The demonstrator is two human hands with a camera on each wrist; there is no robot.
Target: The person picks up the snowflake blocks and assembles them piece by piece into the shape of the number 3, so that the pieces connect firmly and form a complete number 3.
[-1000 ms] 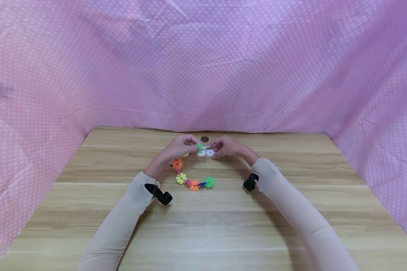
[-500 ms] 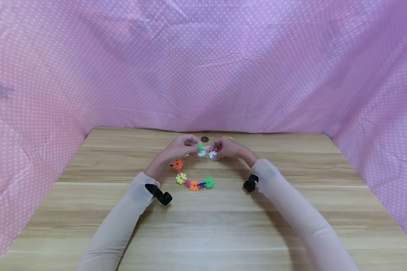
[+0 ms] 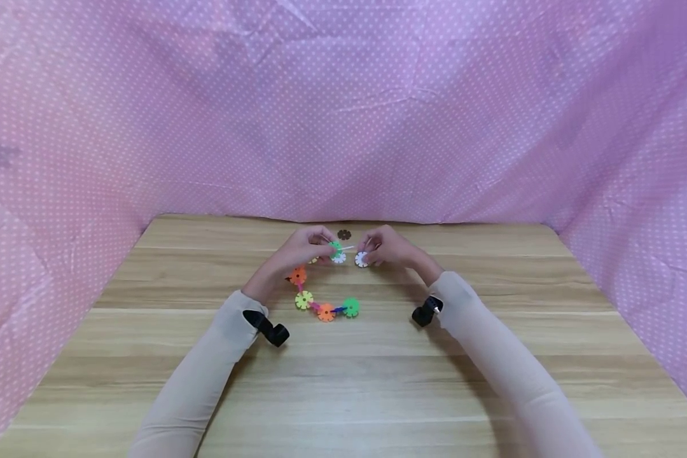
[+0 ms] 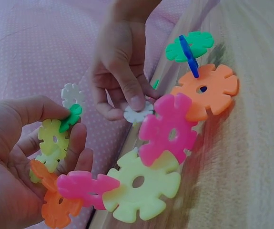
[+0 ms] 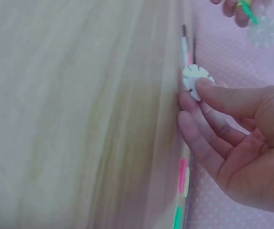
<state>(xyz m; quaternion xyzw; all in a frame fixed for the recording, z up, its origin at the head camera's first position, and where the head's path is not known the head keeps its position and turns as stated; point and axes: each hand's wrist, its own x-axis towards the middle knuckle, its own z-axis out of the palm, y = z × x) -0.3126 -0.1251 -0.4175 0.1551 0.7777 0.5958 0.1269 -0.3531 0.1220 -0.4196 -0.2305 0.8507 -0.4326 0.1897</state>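
My left hand [image 3: 309, 247] pinches a green snowflake disc [image 4: 71, 117] near one end of a chain of interlocking plastic snowflake discs. A white disc [image 4: 72, 93] is joined to that green one. From the hand the chain curves through an orange disc [image 3: 298, 275], a yellow disc [image 3: 304, 299], a second orange disc [image 3: 326, 312] and a blue disc [image 3: 338, 310] to a green end disc [image 3: 351, 307], with pink discs between. Right of it, apart from the chain, my right hand [image 3: 389, 245] pinches a loose white disc [image 5: 196, 78] between thumb and fingers.
A brown disc [image 3: 344, 235] lies near the table's far edge. Another white disc [image 3: 338, 257] shows just below the left fingertips. Beyond the right hand lie a pink disc [image 5: 182, 176] and a green disc [image 5: 177, 217]. Pink dotted cloth [image 3: 343, 127] hangs behind the wooden table [image 3: 343, 381].
The right hand has taken up the white disc from beside the other white one and drawn it slightly right. The left hand keeps its hold on the chain, nearly still.
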